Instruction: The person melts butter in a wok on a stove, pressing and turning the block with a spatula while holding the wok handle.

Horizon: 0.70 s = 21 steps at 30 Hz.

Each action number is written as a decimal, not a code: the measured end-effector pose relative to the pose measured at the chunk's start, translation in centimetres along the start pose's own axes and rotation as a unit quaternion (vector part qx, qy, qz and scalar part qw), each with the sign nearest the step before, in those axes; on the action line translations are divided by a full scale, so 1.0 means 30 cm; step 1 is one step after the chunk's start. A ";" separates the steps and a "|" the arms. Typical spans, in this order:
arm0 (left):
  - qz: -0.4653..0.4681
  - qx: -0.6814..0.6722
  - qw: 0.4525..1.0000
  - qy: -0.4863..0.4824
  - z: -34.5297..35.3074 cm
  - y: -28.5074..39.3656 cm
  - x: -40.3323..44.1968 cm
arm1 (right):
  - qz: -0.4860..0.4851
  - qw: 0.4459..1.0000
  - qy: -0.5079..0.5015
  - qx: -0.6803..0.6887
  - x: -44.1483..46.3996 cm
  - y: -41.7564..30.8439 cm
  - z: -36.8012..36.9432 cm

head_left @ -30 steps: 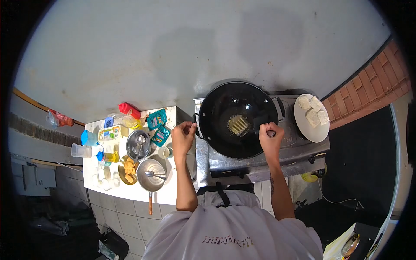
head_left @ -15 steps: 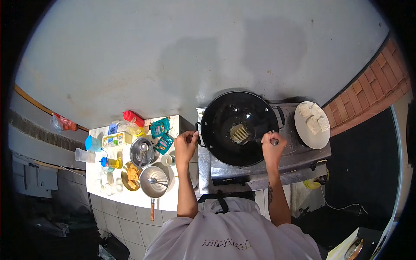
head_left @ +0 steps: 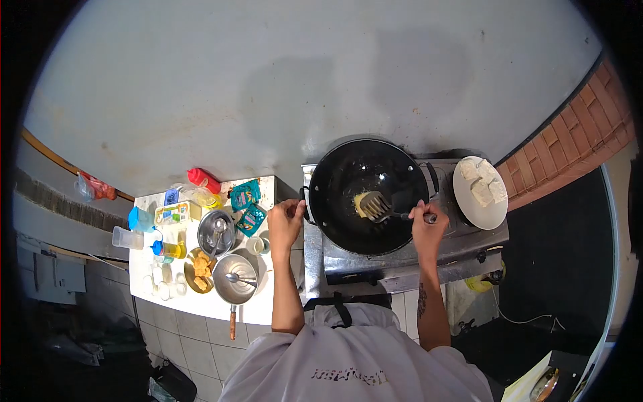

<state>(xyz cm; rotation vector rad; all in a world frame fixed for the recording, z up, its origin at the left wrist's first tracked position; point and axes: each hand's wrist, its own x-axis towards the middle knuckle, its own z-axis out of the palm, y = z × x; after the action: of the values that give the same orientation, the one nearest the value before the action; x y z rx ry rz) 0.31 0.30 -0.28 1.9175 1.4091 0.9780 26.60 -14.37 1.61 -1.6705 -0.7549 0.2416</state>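
Gripping hand: that'd be the right hand (head_left: 429, 228), fingers closed round the handle of a slotted spatula (head_left: 377, 207), just by the wok's right side
Left hand (head_left: 285, 224): thumb and fingers pinched shut on the left wok handle (head_left: 303, 194)
Spatula head: down inside the black wok (head_left: 338, 171), tilted, slots showing
Yellow piece (head_left: 360, 205): in the wok near the middle, right at the spatula's left edge and partly hidden by it, can't tell if it's on top of the metal or just against it
Wok: sitting on the metal stove (head_left: 355, 268)
White plate (head_left: 477, 216): right of the wok, pale blocks (head_left: 481, 194) grouped on it
Desk (head_left: 263, 303): off to the left, has a wooden-handled pan (head_left: 234, 291), a bowl of golden chunks (head_left: 201, 268), two green sachets (head_left: 251, 220) and a red bottle (head_left: 203, 179)
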 end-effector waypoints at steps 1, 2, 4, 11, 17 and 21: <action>-0.016 -0.008 1.000 -0.004 0.001 -0.001 -0.001 | 0.000 1.000 -0.001 -0.001 -0.004 0.006 0.008; -0.031 -0.015 0.999 -0.008 0.002 -0.003 -0.001 | -0.008 1.000 -0.005 0.009 -0.009 0.019 0.019; -0.032 -0.013 0.999 -0.010 0.005 -0.009 0.000 | -0.016 1.000 -0.010 0.018 -0.015 0.018 0.036; -0.029 -0.006 1.000 -0.004 0.004 -0.010 -0.004 | -0.002 0.999 -0.012 0.048 -0.028 0.054 0.079; -0.035 -0.021 0.999 -0.013 0.002 -0.003 -0.002 | -0.015 0.999 -0.001 0.043 -0.016 0.093 0.091; -0.026 -0.006 1.000 -0.015 0.000 -0.003 -0.002 | -0.009 1.000 -0.007 0.029 -0.005 0.082 0.094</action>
<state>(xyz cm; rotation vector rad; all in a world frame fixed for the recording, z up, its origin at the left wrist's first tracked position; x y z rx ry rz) 0.23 0.26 -0.36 1.8702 1.4243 0.9279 25.82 -12.35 -1.45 -1.6075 -0.7674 0.2603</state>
